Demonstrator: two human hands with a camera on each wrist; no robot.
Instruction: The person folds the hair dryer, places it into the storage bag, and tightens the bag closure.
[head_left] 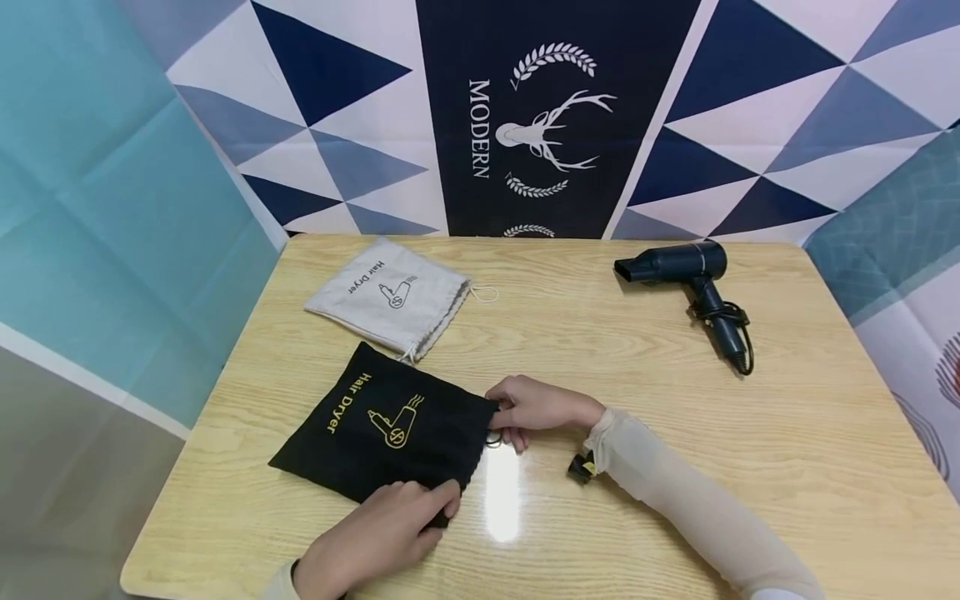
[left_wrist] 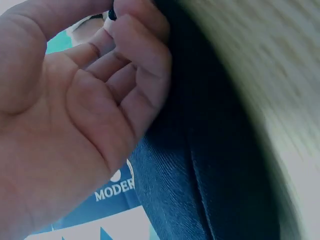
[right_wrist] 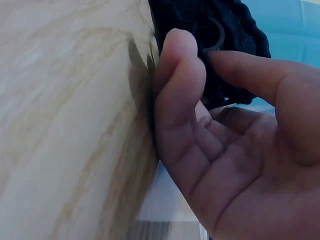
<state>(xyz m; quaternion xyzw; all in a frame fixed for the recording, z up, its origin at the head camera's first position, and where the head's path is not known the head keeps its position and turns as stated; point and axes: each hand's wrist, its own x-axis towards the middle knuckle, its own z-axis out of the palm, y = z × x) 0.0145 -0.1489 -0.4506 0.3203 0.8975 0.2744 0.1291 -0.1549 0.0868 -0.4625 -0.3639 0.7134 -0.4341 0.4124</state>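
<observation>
A black drawstring bag (head_left: pixel 442 429) with a yellow "Hair Dryer" print lies on the table, its mouth facing right. My left hand (head_left: pixel 382 529) grips the near corner of the mouth, fingers curled against the dark cloth (left_wrist: pixel 220 160) in the left wrist view. At the far side of the mouth, my right hand (head_left: pixel 543 408) pinches the edge between thumb and fingers. A thin dark cord loop (head_left: pixel 493 440) shows just below those fingers. Seen from the right wrist, the gathered rim (right_wrist: pixel 250 30) stands partly open behind the fingertips.
Behind the black bag lies a light grey drawstring bag (head_left: pixel 390 296), also printed "Hair Dryer". A dark hair dryer (head_left: pixel 675 264) with its cord wrapped around the handle rests at the back right of the wooden table (head_left: pixel 600 350). Patterned cloth walls stand behind and beside the table.
</observation>
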